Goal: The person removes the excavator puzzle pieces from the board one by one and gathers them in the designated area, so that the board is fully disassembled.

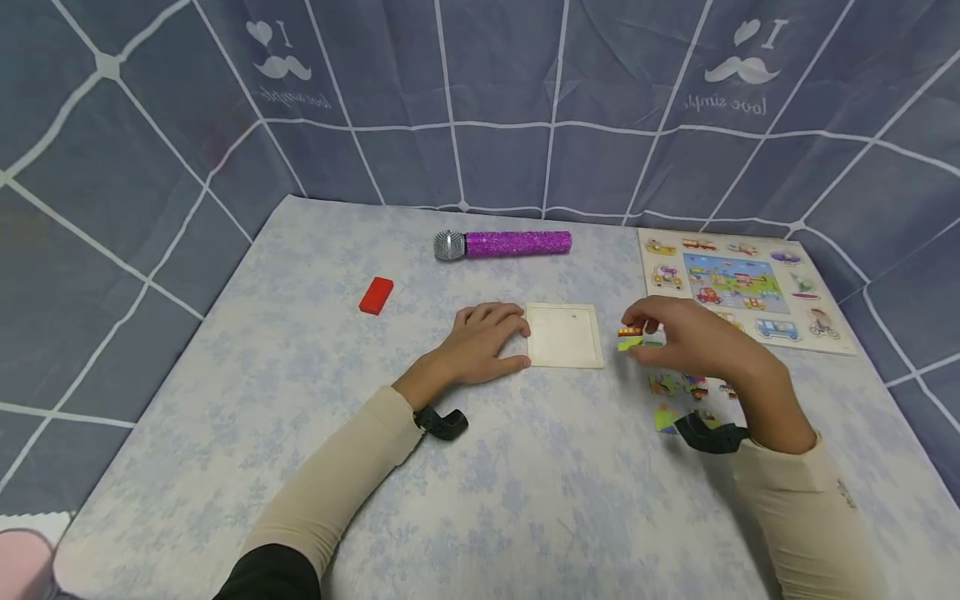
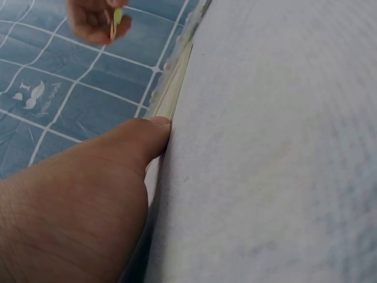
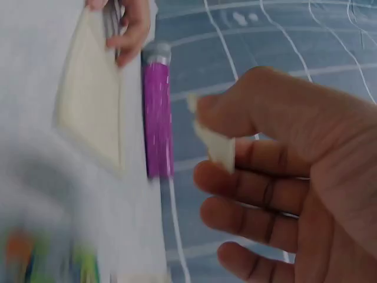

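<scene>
A small jigsaw puzzle piece (image 1: 628,342), printed in green, yellow and red, is pinched between the thumb and fingers of my right hand (image 1: 693,335). In the right wrist view the pale side of the puzzle piece (image 3: 219,147) shows, raised off the table. My left hand (image 1: 486,343) lies palm down, its fingertips and thumb touching the left edge of a shallow, pale square puzzle tray (image 1: 564,335). The left wrist view has the thumb against the rim. Several loose puzzle pieces (image 1: 664,417) lie below my right hand, partly hidden by it and its wrist strap.
A purple glitter microphone (image 1: 517,243) lies behind the tray. To the left sits a red block (image 1: 376,295). At the right back is a flat board with vehicle pictures (image 1: 738,279), partly behind my right hand. A grid-patterned curtain (image 1: 510,158) hangs along the table's far edge.
</scene>
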`<state>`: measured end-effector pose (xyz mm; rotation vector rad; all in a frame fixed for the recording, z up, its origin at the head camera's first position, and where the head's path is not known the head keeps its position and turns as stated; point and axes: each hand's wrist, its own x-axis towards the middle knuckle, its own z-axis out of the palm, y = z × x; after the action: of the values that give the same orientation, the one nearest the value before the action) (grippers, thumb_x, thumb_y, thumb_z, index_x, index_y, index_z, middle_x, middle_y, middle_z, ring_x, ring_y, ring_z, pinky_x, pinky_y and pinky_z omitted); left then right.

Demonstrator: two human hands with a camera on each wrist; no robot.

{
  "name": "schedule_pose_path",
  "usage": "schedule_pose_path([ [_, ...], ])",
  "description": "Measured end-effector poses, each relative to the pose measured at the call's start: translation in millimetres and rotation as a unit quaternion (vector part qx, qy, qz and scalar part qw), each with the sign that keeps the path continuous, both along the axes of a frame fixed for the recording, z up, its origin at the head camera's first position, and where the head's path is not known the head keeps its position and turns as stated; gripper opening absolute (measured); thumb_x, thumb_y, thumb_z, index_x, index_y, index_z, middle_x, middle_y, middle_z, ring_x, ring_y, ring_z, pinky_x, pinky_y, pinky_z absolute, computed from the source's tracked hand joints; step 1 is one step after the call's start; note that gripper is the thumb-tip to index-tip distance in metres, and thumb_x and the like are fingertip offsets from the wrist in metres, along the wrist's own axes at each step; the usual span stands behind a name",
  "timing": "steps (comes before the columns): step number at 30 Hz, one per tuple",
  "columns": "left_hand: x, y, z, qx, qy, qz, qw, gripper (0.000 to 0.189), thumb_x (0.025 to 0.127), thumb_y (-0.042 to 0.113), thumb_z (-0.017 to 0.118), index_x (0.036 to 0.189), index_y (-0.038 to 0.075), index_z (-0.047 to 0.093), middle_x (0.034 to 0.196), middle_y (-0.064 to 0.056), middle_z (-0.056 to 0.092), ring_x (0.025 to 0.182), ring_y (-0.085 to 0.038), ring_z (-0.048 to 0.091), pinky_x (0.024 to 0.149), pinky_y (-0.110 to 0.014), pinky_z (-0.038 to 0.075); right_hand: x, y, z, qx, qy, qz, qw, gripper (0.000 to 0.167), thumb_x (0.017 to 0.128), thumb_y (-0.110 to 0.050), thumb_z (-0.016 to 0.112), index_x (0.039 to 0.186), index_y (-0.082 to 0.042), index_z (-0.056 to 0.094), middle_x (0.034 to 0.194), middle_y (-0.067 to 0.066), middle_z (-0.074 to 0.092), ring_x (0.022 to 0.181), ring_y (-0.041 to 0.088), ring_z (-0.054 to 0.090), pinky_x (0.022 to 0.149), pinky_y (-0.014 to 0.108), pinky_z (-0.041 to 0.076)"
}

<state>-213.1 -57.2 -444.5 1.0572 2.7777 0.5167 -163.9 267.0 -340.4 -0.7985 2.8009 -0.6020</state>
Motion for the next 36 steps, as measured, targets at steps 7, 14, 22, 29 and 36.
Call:
schedule_pose_path([
  [7, -1.8, -2.1, 4.4, 0.002, -0.002, -0.002, 1.0000, 0.043, 0.099, 0.056, 0.056, 0.131, 0.028, 0.052, 0.158, 0.001, 0.033, 0.145, -0.024, 0.023, 0.111, -0.055, 0.017, 54.1, 66.8, -23.3, -0.006, 0.054, -0.067, 0.9962, 0.027, 0.085, -0.012, 0.083, 0.107, -0.008, 0.069, 0.099, -0.004, 0.067, 0.087, 0.014, 0.060, 0.072, 0.041, 0.051],
  [14, -1.6, -2.0, 5.9, -0.001, -0.003, -0.002, 1.0000, 0.043, 0.099, 0.055, 0.056, 0.132, 0.028, 0.052, 0.159, 0.001, 0.033, 0.145, -0.024, 0.023, 0.111, -0.054, 0.017, 107.7, 112.4, -61.3, -0.015, 0.043, -0.188, 0.9812, 0.025, 0.080, -0.008, 0.086, 0.097, -0.013, 0.068, 0.090, -0.004, 0.069, 0.080, 0.002, 0.057, 0.064, 0.033, 0.050],
  [22, -2.2, -1.8, 5.7, 0.006, -0.002, -0.004, 1.0000, 0.042, 0.099, 0.055, 0.056, 0.131, 0.028, 0.052, 0.159, 0.001, 0.033, 0.145, -0.025, 0.024, 0.110, -0.055, 0.017, 122.3, 120.2, -79.6, -0.027, 0.063, -0.194, 0.9787, 0.038, 0.075, -0.006, 0.089, 0.108, -0.007, 0.071, 0.098, 0.008, 0.073, 0.079, -0.007, 0.059, 0.065, 0.023, 0.052],
  [29, -1.4, -1.0, 5.9, 0.010, -0.002, -0.006, 0.9999, 0.043, 0.099, 0.055, 0.056, 0.131, 0.027, 0.052, 0.159, 0.000, 0.033, 0.145, -0.025, 0.023, 0.110, -0.055, 0.017, 120.0, 119.7, -80.6, -0.016, 0.098, -0.169, 0.9806, 0.040, 0.074, -0.003, 0.088, 0.110, -0.010, 0.072, 0.105, 0.009, 0.072, 0.082, -0.005, 0.059, 0.066, 0.022, 0.051],
  [36, 0.4, -1.3, 5.1, 0.007, -0.009, -0.003, 0.9999, 0.043, 0.099, 0.056, 0.055, 0.132, 0.028, 0.051, 0.159, 0.000, 0.033, 0.146, -0.026, 0.023, 0.111, -0.056, 0.017, 116.4, 118.6, -80.1, 0.022, 0.133, -0.143, 0.9805, 0.042, 0.072, -0.004, 0.089, 0.110, -0.012, 0.074, 0.107, 0.007, 0.071, 0.086, 0.009, 0.064, 0.069, 0.028, 0.053],
])
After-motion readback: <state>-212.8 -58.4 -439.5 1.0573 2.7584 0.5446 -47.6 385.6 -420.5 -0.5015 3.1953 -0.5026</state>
